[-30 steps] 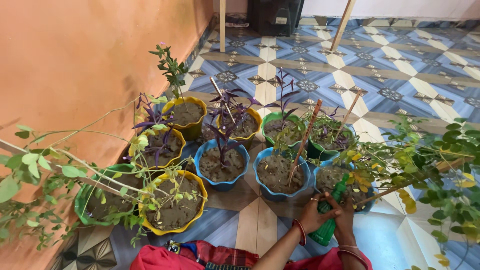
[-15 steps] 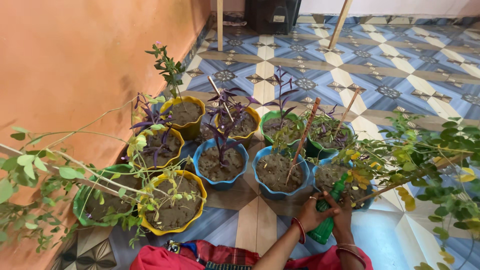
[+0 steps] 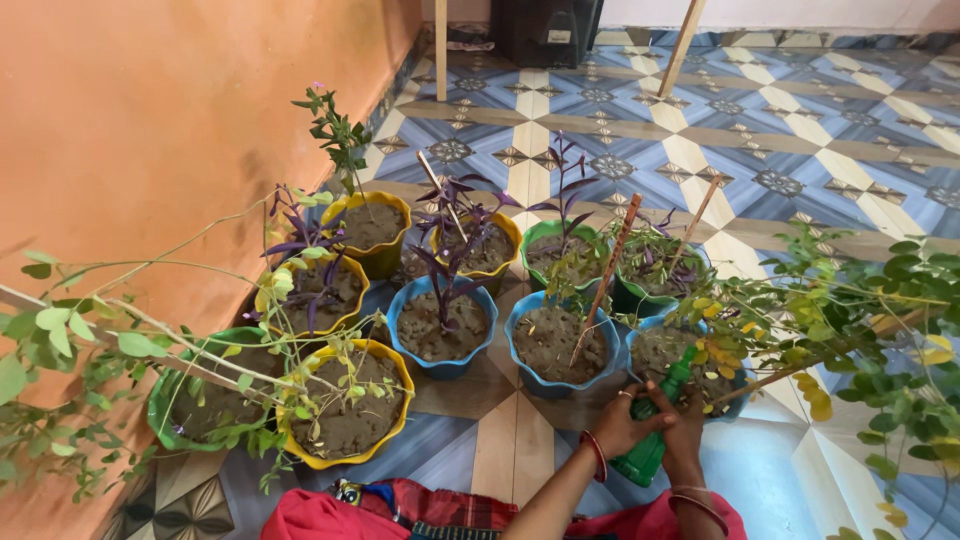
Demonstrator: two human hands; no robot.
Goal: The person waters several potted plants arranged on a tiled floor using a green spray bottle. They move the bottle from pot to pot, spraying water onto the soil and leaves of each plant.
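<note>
Soft even daylight, sharp, faint shadows

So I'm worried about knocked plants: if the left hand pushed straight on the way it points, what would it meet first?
Probably the green bottle that the left hand already grips; past that, the right hand. Depth is unclear.

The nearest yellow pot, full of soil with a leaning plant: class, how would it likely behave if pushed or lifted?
The yellow pot looks filled with soil, so probably heavy for its size. Its plant leans far sideways, so it may tip that way. The stems look thin, likely bendy.
</note>
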